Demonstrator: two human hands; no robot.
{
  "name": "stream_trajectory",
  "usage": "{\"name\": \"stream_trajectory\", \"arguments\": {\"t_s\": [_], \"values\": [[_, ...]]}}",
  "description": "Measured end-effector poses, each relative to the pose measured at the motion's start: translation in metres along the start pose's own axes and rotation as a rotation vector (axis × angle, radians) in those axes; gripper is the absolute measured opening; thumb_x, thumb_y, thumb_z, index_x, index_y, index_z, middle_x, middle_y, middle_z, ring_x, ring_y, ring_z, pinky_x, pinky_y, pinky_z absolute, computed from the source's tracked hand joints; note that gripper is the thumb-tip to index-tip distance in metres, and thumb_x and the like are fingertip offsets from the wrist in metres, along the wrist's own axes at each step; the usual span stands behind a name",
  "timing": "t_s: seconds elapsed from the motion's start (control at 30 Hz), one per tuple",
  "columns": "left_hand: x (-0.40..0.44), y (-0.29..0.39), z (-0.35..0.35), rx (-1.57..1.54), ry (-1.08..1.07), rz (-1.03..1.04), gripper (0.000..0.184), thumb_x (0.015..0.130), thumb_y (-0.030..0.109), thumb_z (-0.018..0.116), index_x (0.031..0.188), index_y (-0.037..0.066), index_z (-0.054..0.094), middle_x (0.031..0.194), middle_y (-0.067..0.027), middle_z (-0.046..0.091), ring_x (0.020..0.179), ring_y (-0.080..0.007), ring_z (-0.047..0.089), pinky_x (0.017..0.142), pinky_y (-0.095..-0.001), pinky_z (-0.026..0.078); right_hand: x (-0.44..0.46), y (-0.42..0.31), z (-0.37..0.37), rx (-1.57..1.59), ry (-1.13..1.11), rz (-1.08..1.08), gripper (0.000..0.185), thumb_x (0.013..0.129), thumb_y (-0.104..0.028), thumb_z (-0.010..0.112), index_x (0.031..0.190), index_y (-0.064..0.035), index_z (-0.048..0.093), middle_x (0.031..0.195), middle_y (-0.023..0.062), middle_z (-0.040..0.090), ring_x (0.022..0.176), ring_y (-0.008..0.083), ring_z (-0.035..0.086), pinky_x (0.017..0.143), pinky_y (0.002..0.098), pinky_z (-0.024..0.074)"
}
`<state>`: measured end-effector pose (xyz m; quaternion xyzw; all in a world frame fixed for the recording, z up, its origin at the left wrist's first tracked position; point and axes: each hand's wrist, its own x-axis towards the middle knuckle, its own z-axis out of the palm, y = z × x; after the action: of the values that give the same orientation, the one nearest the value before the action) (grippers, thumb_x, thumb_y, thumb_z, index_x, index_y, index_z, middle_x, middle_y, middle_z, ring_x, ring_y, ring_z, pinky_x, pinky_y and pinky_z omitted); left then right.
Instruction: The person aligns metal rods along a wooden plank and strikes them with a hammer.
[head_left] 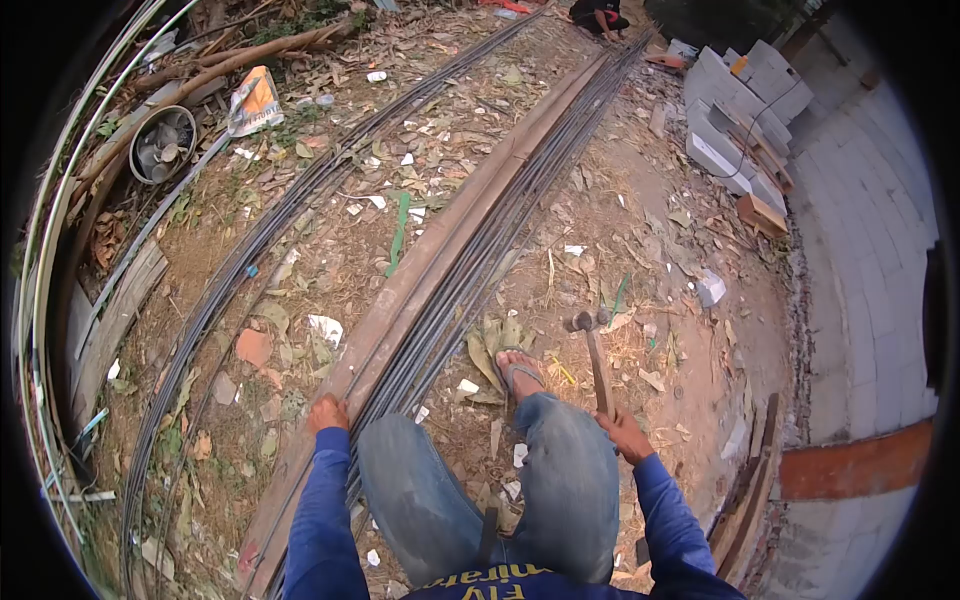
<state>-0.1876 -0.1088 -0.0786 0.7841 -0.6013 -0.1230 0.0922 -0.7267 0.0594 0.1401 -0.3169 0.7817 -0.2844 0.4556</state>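
My right hand [627,437] is closed round the wooden handle of a hammer [598,368], its metal head pointing forward above the ground beside my right knee. Over the long wooden plank [395,300], my left hand [328,412] has its fingers curled on a thin steel rod [368,362] that lies along the wood. The fingertips are partly hidden. Right beside the plank runs a bundle of dark steel rods [450,310], passing under my left knee. My sandalled foot [520,374] stands on the ground to the right of the bundle.
Another bundle of rods [250,250] curves along the left. A bucket [163,145] and a torn bag [255,102] lie beyond it. Grey blocks [715,85] are stacked far right, near a block wall [880,260]. A person [600,17] crouches at the far end.
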Motion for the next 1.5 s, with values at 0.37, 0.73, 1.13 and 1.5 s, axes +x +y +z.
{"name": "stream_trajectory", "arguments": {"t_s": [0.37,0.73,1.13,1.5], "values": [[0.009,0.025,-0.038,-0.114,0.010,-0.097,0.030,0.085,0.038,0.081,0.089,0.008,0.078,0.091,-0.0203,0.075,0.087,-0.0425,0.070,0.077,-0.0500,0.054,0.105,-0.043,0.021,0.069,-0.152,0.011,0.039,0.104,-0.040,0.060,0.102,-0.0017,0.059,0.063,-0.0001,0.052,0.048,0.0104,0.049,0.044,0.0290,0.0406],[0.194,0.342,0.043,-0.519,0.141,-0.105,0.054,0.100,0.052,0.057,0.127,0.007,0.068,0.126,-0.0224,0.067,0.119,-0.0415,0.060,0.105,-0.0516,0.043,0.267,-0.065,0.000,0.109,-0.176,0.010,0.041,0.108,-0.039,0.046,0.114,0.0002,0.058,0.072,0.0051,0.055,0.051,0.0149,0.055,0.049,0.0309,0.0477],[0.316,0.467,0.141,-0.056,0.272,-0.295,0.066,0.103,0.058,0.043,0.154,0.016,0.047,0.164,-0.0161,0.037,0.156,-0.0385,0.022,0.123,-0.0671,0.004,0.509,-0.267,-0.029,-0.241,0.115,-0.780,0.038,0.111,-0.036,0.044,0.107,-0.0015,0.058,0.064,0.0092,0.050,0.056,0.0200,0.051,0.055,0.0394,0.0423],[0.316,0.471,0.131,0.008,0.130,-0.312,0.065,0.104,0.056,0.043,0.154,0.015,0.047,0.163,-0.0144,0.039,0.156,-0.0359,0.024,0.123,-0.0651,0.008,0.594,-0.258,-0.026,-0.330,-0.103,-0.321,0.048,0.110,-0.046,0.042,0.097,-0.0030,0.058,0.063,0.0110,0.055,0.058,0.0248,0.057,0.058,0.0420,0.0436]]}}
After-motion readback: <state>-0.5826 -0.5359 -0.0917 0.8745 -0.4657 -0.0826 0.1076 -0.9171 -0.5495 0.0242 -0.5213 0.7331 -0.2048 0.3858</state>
